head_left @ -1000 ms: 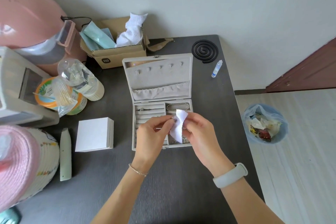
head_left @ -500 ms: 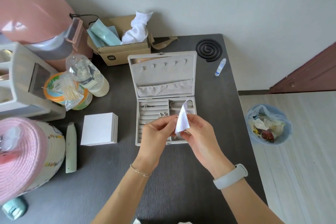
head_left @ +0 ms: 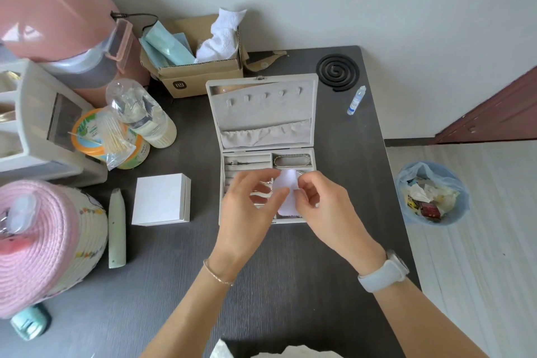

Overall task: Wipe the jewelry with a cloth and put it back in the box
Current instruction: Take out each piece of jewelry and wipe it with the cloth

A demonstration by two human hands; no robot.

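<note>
A grey jewelry box [head_left: 263,109] lies open on the dark table, its lid tipped back. A silver bracelet [head_left: 292,159] rests in the top right compartment, and a thin silver piece [head_left: 241,163] lies in the top left slot. My left hand [head_left: 247,212] and my right hand [head_left: 325,209] hover just over the box's front half. Between them hangs a small white cloth [head_left: 286,193], pinched by fingers of both hands. Something small and silvery shows at the cloth's top edge by my right fingertips; I cannot tell what it is. The lower compartments are hidden by my hands.
A white square box [head_left: 161,199] and a pale green tool [head_left: 116,229] lie to the left. A cardboard box [head_left: 200,73], a plastic bottle [head_left: 139,113], a black coil [head_left: 337,70] and a dropper bottle [head_left: 356,100] stand further back. A blue waste bin [head_left: 431,193] sits on the floor, right.
Both hands have dropped lower over the box. The cloth, which stood up between the fingers, now hangs down flatter between the hands.
</note>
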